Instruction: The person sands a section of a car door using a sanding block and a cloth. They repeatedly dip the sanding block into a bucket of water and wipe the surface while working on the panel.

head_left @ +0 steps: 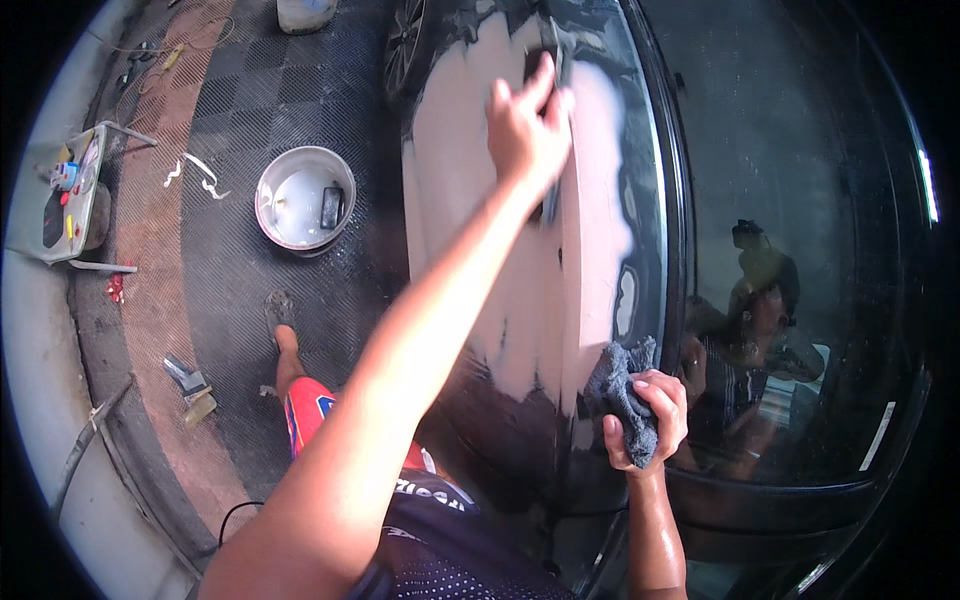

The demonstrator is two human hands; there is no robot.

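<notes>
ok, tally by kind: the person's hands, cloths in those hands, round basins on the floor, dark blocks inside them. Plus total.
Hands: 2 (left hand, right hand)
Grey-blue cloth: 1
Round basin: 1
Dark block: 1
Total: 5

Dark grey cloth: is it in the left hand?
No, the right hand grips the dark grey cloth, while the left hand is over the pale patch on the car's side.

The pale panel (597, 230) is free midway along its right edge. The left hand (530, 135) obstructs above, a gray cloth (622, 395) below.
</notes>
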